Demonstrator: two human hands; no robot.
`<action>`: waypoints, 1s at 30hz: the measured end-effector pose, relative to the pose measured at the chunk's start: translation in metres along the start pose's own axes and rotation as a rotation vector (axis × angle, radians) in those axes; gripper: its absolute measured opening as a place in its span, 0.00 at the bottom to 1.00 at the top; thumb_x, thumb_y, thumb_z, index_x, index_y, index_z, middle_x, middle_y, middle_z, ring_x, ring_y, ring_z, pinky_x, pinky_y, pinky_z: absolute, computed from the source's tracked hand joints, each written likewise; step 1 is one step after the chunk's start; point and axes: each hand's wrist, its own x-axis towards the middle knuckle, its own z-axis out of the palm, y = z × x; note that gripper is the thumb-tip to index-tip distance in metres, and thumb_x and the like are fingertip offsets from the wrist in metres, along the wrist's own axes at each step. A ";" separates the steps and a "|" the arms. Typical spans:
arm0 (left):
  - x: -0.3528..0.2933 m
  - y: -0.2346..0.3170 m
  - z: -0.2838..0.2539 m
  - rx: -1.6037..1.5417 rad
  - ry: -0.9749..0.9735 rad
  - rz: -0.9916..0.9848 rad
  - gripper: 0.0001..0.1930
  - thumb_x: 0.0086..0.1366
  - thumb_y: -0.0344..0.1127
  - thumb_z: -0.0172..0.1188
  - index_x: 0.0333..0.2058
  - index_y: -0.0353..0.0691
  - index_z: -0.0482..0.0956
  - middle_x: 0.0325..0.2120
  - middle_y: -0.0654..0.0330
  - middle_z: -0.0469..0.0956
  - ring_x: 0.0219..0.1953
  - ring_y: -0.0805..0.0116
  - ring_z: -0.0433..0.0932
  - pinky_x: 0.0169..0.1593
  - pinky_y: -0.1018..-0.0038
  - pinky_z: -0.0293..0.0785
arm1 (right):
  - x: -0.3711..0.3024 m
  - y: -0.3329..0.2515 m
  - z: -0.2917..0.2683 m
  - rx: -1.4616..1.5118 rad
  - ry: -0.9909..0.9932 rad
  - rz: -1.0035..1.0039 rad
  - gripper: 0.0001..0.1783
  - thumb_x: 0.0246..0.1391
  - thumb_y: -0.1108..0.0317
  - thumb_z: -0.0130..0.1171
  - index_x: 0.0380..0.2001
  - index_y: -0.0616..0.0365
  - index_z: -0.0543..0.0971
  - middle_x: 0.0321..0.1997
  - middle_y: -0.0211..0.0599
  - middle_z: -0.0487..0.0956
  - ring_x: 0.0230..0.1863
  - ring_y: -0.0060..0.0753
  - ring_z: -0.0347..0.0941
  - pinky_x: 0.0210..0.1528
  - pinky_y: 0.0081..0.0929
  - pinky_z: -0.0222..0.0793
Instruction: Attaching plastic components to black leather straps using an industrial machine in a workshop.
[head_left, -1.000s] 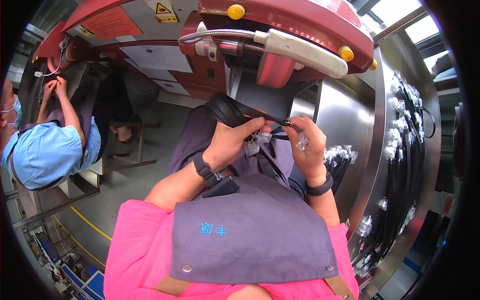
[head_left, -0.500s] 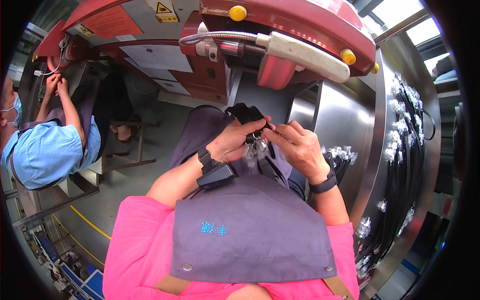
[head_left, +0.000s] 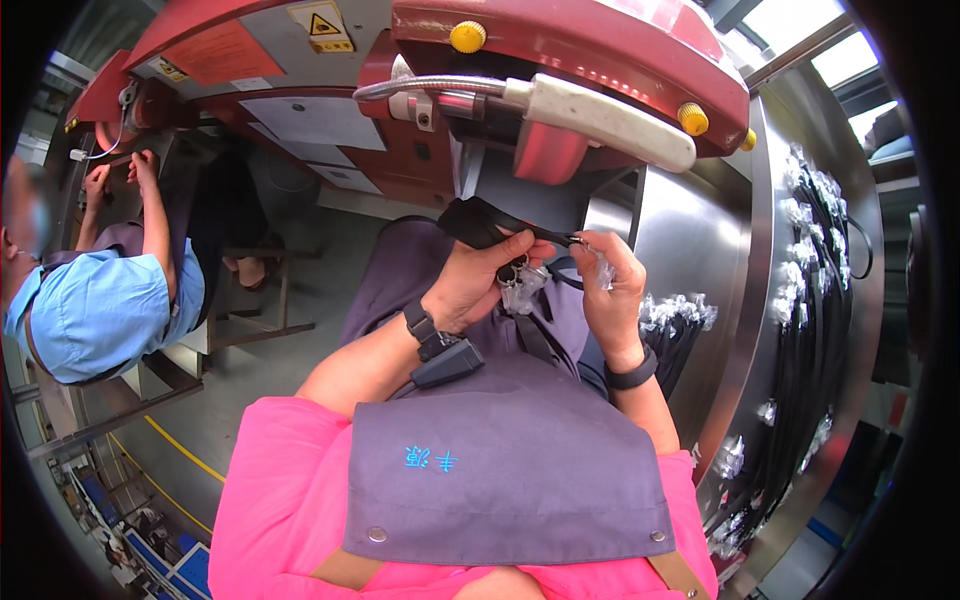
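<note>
The largest item in my view is the red machine (head_left: 570,40), which spans the top, with a pale guard (head_left: 610,118) mounted above a red wheel (head_left: 550,152). Next in size I record a steel panel (head_left: 695,240) on the right and, beyond it, a long row of black straps with clear-wrapped ends (head_left: 812,320). A seated co-worker in a blue shirt (head_left: 100,315) occupies the left side, well apart from the operator. I note the operator's dark apron (head_left: 500,480) over pink sleeves. A smaller strap bundle (head_left: 680,348) lies just beside the right forearm.

The held black straps (head_left: 470,222) are located above the operator's lap, below the machine. I find the left hand (head_left: 470,280) gripping them, thumb pressed on top; its other fingers are partly hidden. The right hand (head_left: 612,290) pinches the strap end (head_left: 579,241) between thumb and fingertips, the strap stretched between both hands. A dark device (head_left: 447,365) sits at the left wrist, a black band (head_left: 632,374) around the right. Smallest, I see clear wrappings (head_left: 524,291) hanging below the left fingers
</note>
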 end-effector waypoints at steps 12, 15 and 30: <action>0.013 -0.004 0.014 -0.217 0.135 -0.077 0.13 0.67 0.35 0.57 0.44 0.30 0.77 0.42 0.52 0.79 0.47 0.64 0.78 0.46 0.70 0.77 | 0.028 0.012 0.020 0.378 0.070 0.307 0.06 0.58 0.69 0.60 0.35 0.60 0.78 0.25 0.23 0.75 0.24 0.12 0.66 0.26 0.14 0.60; 0.015 -0.001 0.017 -0.290 0.146 -0.111 0.08 0.66 0.32 0.58 0.40 0.34 0.77 0.43 0.52 0.79 0.47 0.63 0.79 0.46 0.70 0.77 | 0.034 0.015 0.020 0.431 0.057 0.373 0.06 0.58 0.69 0.60 0.35 0.59 0.78 0.24 0.23 0.76 0.24 0.11 0.65 0.25 0.13 0.59; 0.022 -0.005 0.014 -0.263 0.170 -0.049 0.12 0.66 0.35 0.58 0.44 0.32 0.77 0.43 0.56 0.79 0.47 0.68 0.78 0.46 0.72 0.76 | 0.050 0.023 0.019 0.461 -0.012 0.463 0.07 0.58 0.66 0.61 0.35 0.59 0.79 0.23 0.23 0.76 0.22 0.10 0.62 0.24 0.13 0.57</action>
